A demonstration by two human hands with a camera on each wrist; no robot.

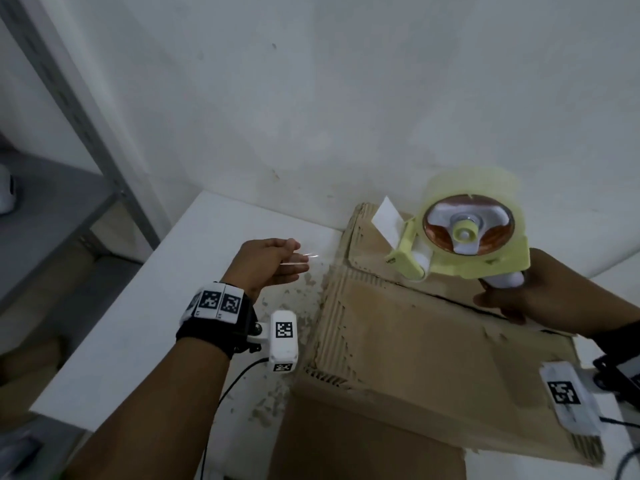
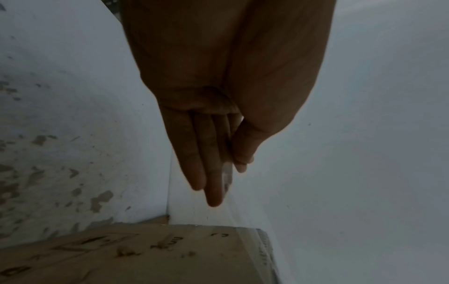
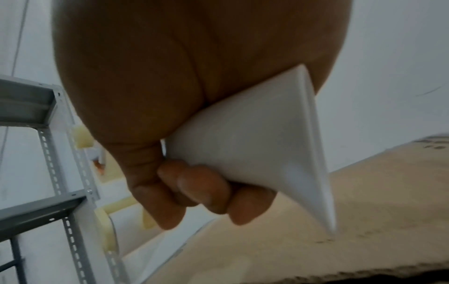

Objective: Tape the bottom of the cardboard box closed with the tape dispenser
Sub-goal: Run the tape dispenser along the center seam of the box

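A worn cardboard box (image 1: 433,358) lies on the white table (image 1: 138,323) with its flap seam facing up. My right hand (image 1: 498,299) grips the white handle (image 3: 255,144) of a pale yellow tape dispenser (image 1: 467,237), held just above the far end of the box (image 3: 340,221). My left hand (image 1: 301,261) hovers left of the box's far corner. Its fingers are straight, and the thumb presses a clear, shiny strip of tape (image 2: 227,173) against them. The strip seems to run from the fingers toward the box edge (image 2: 213,226).
A grey metal shelf rack (image 1: 69,202) stands left of the table, and a white wall rises close behind. Brown scuffed patches (image 1: 277,393) mark the tabletop beside the box. A black cable (image 1: 221,400) hangs from my left wrist.
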